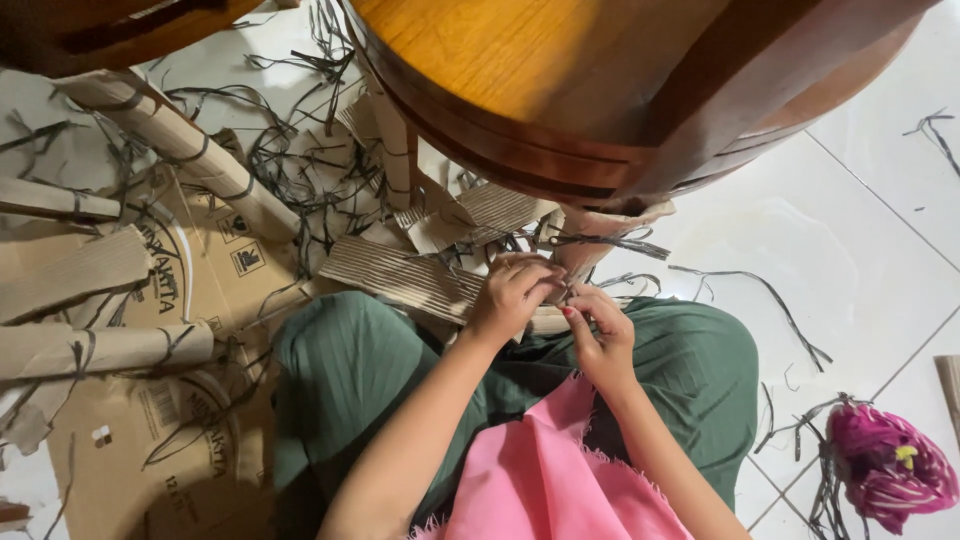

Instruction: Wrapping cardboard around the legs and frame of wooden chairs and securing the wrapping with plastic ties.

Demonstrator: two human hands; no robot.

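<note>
**Two hands pinch a dark strand at the foot of a wrapped wooden leg**

A thin dark flat strand (610, 243), like plastic or fibre strapping, runs from the fingers toward a leg wrapped in brown corrugated cardboard (590, 232), just above the person's lap. It looks light, limp and narrow, likely slippery and quick to twist; a pinch close to the cardboard seems the surest hold. The left hand (514, 292) is curled closed, fingertips pressed on the strand's end. The right hand (598, 325) is also closed in a pinch, meeting the left at the same spot; exactly what lies between the fingertips is too small to tell.

Below the hands lie green ribbed trousers (350, 370) and a frayed pink cloth (545, 470). Overhead sits a round varnished wooden piece of furniture (560, 80). To the left, more cardboard-wrapped legs (180, 150), flattened brown cartons (180, 440) and loose dark strands (300, 160) litter the white tiled floor (860, 250). A magenta bundle of fabric (888, 462) lies at the right.
</note>
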